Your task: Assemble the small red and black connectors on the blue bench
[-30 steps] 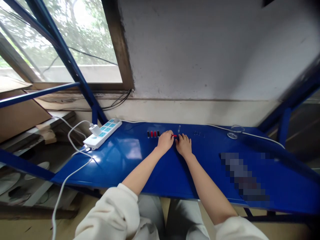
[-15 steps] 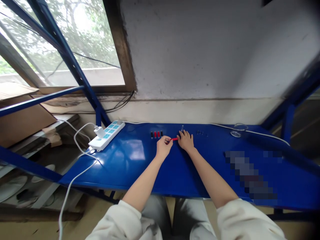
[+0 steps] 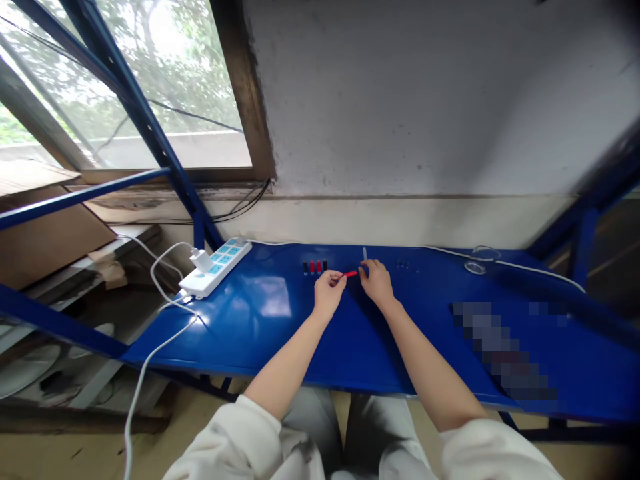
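My left hand (image 3: 329,293) pinches a small red cylinder (image 3: 351,274) between thumb and fingertips, a little above the blue table. The cylinder's free end points right. Beside that end is my right hand (image 3: 377,281), its fingers curled in and thumb close to the index finger. Whatever lies between those fingertips, if anything, is too small to make out. Just behind the right fingertips a slim whitish clear tube (image 3: 365,253) shows. To the left, behind my left hand, several small red and black pieces (image 3: 315,266) stand in a row.
A white power strip (image 3: 216,268) with a plug in it lies at the table's left end, its cable hanging over the front edge. Tiny clear parts (image 3: 402,264) lie right of my hands. Farther right are a clear round object (image 3: 475,268) and a pixelated dark patch (image 3: 500,353).
My right hand has drawn its spread fingers in and moved slightly right, off the red cylinder's end. My left hand still holds the cylinder, which now shows more fully.
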### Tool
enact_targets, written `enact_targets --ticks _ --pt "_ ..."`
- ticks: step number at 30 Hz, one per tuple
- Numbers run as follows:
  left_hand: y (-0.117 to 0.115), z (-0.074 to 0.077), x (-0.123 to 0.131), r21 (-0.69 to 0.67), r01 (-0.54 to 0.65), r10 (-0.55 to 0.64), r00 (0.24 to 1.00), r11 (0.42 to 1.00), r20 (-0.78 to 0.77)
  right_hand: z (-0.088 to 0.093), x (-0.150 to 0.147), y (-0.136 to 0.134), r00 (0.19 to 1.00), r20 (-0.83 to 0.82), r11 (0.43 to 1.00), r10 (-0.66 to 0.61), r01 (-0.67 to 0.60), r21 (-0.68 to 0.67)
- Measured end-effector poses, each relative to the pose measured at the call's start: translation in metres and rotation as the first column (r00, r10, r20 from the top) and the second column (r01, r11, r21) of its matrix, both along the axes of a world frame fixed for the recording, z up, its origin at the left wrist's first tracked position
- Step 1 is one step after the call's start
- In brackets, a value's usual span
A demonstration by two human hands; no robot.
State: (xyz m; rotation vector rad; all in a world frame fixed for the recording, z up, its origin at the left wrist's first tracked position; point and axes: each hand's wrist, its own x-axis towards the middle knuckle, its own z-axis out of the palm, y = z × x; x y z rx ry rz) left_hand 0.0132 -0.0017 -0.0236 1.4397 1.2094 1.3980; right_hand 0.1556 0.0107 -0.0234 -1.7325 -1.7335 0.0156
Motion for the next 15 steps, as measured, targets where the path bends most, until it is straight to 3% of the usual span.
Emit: enact_targets --ticks 6,10,15 --pt "-0.001 0.006 -0.001 -0.061 -0.026 0.033 0.992 0.998 0.123 0.015 -0.008 -0.011 0.948 -0.303 0.985 0.095 -0.045 0.167" --pt "-0.001 0.009 -0.001 -0.062 -0.035 0.045 0.984 0.997 0.173 0.021 -0.012 -0.018 0.824 -0.544 0.98 0.158 -0.064 0.187" --pt "-0.001 0.01 -0.002 -0.068 -0.057 0.069 0.979 0.996 0.191 0.023 -0.01 -0.019 0.681 -0.712 0.982 0.169 -0.055 0.18"
